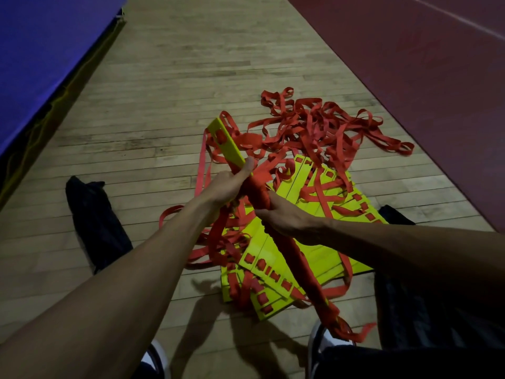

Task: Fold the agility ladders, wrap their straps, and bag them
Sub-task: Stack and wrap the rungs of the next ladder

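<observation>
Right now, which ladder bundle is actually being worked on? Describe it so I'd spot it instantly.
On the wooden floor, above the heap of yellow rungs, find the two hands. The left hand and right hand grip the held bundle: the only stack lifted, tilted and wound in red strap.

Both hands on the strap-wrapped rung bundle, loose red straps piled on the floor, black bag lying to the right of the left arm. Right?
Not quite: head view shows the black bag left of the left arm. Both hands, left and right, grip the bundle; red straps lie piled on the floor.
</observation>
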A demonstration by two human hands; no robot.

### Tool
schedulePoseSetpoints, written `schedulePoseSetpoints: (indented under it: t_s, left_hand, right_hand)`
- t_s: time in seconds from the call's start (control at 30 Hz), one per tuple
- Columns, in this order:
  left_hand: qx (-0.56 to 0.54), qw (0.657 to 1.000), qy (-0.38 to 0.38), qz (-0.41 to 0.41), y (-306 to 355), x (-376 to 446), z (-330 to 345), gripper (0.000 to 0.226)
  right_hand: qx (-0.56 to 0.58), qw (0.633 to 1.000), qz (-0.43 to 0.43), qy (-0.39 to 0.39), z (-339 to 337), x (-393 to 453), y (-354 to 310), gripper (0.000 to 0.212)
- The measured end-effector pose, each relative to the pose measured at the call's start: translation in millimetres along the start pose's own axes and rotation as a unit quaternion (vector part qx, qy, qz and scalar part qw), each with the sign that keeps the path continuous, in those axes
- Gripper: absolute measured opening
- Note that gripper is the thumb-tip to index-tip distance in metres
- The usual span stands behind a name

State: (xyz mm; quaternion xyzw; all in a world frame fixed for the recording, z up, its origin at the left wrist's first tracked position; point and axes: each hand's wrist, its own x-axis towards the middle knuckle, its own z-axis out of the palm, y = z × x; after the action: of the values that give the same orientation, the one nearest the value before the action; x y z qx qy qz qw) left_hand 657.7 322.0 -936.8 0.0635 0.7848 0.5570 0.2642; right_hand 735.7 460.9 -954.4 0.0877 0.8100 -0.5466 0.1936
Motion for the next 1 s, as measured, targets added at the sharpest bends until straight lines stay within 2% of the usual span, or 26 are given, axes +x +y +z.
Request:
schedulePoseSetpoints:
  t_s: [0.1, 0.2, 0.23, 0.27, 0.43, 0.5, 0.57, 0.67, 0.77, 0.8, 0.87, 0.97, 1.0]
  left_hand:
    - [0.037, 0.999, 0.012, 0.004, -0.1, 1.5, 1.1, 0.041]
    - [0.044, 0.999, 0.031, -0.008, -5.0, 4.1, -1.0, 0.039]
    - [0.037, 0.999, 0.03, -0.015, -7.0, 4.9, -2.4, 0.038]
    - [0.031, 0.999, 0.027, -0.02, -7.8, 4.3, -3.4, 0.038]
    - [0.03, 1.0, -0.004, 0.005, -8.5, 1.8, -4.4, 0.032]
    - [0.034, 0.999, -0.018, 0.02, -5.8, 0.2, -4.5, 0.031]
    - [0.021, 0.999, -0.023, 0.029, -2.5, 0.1, -2.5, 0.032]
    - [-0.043, 0.999, -0.011, 0.002, 0.6, -1.6, -0.2, 0.035]
    - [-0.092, 0.995, -0.021, -0.028, -1.5, -2.1, -3.4, 0.07]
    - [-0.088, 0.995, -0.03, -0.032, -1.5, -1.9, -4.3, 0.075]
    - [-0.067, 0.997, -0.039, -0.028, -1.8, -1.9, -4.8, 0.069]
    - [-0.049, 0.999, -0.015, -0.008, -4.7, 1.0, -2.3, 0.054]
    - [-0.045, 0.999, -0.004, -0.008, -6.8, 3.0, -2.8, 0.051]
  right_hand:
    - [-0.016, 1.0, -0.015, -0.012, 1.8, -3.0, -3.6, 0.017]
    - [-0.043, 0.999, 0.009, 0.004, 1.5, -6.0, -2.7, 0.065]
    - [-0.059, 0.998, 0.007, 0.014, 1.1, -5.0, 0.2, 0.071]
    - [-0.074, 0.997, 0.004, 0.021, 0.6, -4.8, 1.4, 0.071]
    - [-0.112, 0.989, -0.024, 0.097, -7.4, 0.3, 3.8, 0.041]
    - [-0.059, 0.994, -0.021, 0.091, -7.3, 0.6, 7.9, 0.032]
    - [-0.019, 0.997, -0.027, 0.072, -6.1, 0.2, 13.8, 0.032]
    - [-0.025, 0.998, -0.033, 0.056, -6.1, -0.9, 13.6, 0.033]
    - [-0.049, 0.998, -0.018, 0.032, -3.9, -1.8, 4.4, 0.037]
    - [-0.052, 0.998, -0.007, 0.026, -2.4, -2.9, 0.2, 0.042]
    - [-0.051, 0.999, 0.005, 0.008, 0.9, -5.8, -5.7, 0.048]
    - [-0.042, 0.998, -0.04, -0.001, 3.5, -14.7, -7.9, 0.028]
    - [-0.042, 0.998, -0.046, 0.003, 3.7, -15.7, -7.4, 0.029]
